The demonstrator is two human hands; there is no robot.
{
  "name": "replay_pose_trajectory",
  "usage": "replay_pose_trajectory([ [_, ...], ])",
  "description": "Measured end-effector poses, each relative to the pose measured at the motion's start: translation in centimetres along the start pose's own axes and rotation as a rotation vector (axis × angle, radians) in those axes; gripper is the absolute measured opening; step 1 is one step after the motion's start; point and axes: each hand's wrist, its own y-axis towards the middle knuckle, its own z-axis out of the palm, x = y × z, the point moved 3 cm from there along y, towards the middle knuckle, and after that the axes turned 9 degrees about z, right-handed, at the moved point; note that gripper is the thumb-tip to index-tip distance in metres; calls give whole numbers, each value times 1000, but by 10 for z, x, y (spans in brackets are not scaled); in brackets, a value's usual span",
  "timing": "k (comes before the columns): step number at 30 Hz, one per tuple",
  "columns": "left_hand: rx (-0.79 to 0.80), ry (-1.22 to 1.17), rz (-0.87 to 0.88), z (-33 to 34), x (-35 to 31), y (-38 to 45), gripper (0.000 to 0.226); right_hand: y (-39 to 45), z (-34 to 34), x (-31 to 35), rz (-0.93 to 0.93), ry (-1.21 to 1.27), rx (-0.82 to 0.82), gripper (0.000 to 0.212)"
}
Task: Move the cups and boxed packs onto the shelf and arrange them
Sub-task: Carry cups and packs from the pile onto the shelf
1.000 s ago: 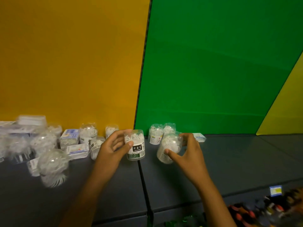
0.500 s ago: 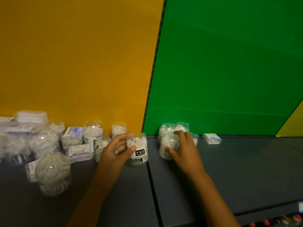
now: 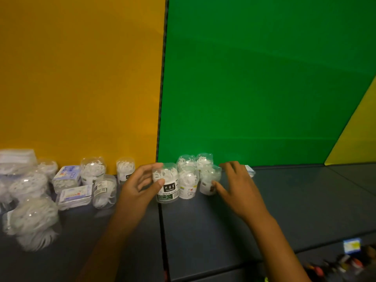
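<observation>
Seam [image 3: 162, 220] between the two dark shelf [image 3: 284, 200] panels is the reference. Left hand [image 3: 140, 186] grips the labelled dental floss cup [image 3: 167, 183] standing right on the seam, thumb across its front. Right hand [image 3: 236, 186] is spread loose right of the seam, thumb touching the outer cup [image 3: 209, 181] of a four-cup cluster; it hides most of a small boxed pack [image 3: 250, 170]. Left of the seam, cups and boxed packs [image 3: 69, 186] blur together; farthest ones are cut off.
</observation>
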Motion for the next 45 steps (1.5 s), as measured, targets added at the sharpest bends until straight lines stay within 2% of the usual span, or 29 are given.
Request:
replay_pose_trajectory([
  [5, 38, -27, 23, 65, -16, -10, 33, -23, -32, -68, 93, -112, 129, 58],
  [14, 121, 33, 54, 194, -39, -53, 33, -82, -95, -175, 151, -97, 121, 53],
  [23, 142, 6, 52, 276, -48, -77, 33, -115, -129, -243, 165, -22, 94, 50],
  [30, 156, -15, 46, 322, -36, -51, 38, -94, -134, -281, 189, 8, 92, 51],
  [45, 152, 15, 38, 406, 67, 47, 38, 2, -88, -364, 212, 15, 132, 52],
])
